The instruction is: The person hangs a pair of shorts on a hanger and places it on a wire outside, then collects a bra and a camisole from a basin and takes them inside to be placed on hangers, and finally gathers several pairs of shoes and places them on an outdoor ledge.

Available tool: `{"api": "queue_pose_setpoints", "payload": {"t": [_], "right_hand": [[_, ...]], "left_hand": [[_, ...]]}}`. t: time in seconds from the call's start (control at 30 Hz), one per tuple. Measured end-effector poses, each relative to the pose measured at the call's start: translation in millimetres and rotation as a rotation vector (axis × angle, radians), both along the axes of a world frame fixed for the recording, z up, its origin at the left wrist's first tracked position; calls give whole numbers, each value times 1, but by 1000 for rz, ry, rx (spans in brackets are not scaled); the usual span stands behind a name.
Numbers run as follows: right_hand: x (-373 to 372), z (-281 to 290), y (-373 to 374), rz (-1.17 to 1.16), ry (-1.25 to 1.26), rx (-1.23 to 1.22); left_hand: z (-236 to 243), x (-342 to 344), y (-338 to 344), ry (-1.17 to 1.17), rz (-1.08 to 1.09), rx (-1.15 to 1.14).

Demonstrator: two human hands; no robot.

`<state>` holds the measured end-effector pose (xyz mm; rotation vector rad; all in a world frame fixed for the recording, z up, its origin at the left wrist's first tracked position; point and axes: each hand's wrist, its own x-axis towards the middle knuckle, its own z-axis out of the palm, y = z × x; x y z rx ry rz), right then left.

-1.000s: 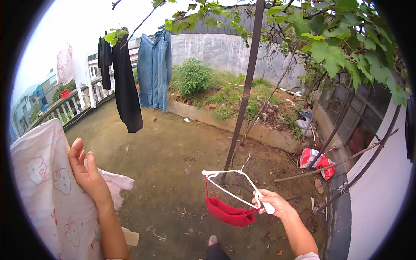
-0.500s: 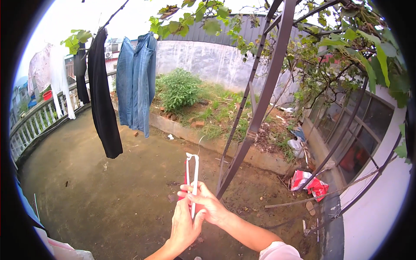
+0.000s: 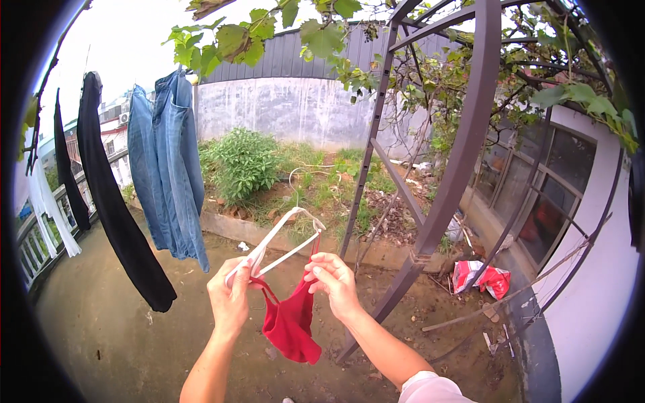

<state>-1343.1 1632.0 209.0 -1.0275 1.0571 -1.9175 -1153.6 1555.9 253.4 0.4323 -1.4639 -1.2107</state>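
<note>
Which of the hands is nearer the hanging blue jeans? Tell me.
Left. The left hand grips the white hanger just right of and below the blue jeans. The right hand pinches the red garment farther right, beyond the left hand.

You're working in soft, overcast daylight from a blown-out white sky above and left of your fingers, so shadows stay faint. Near your fingers everything is sharp. Beyond them, the metal frame bows with fisheye distortion and the corners go black.
</note>
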Motion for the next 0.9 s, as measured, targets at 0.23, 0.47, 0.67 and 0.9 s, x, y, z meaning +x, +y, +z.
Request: {"api": "queue_pose_setpoints", "payload": {"t": [0.23,0.47,0.67,0.9], "right_hand": [[-62,-104,-56,-172,453,256],[-138,-81,-116,-550,-198,35],[-189,-33,-148,-373,87,-23],[-220,-19,-160,-469,22,-168]], "left_hand": [[65,-72,-109,18,-291,-69],[128,-145,-185,106,-443,-106],[195,-210,-216,296,-480,-130],[261,-274,-250,392,-550,-142]]}}
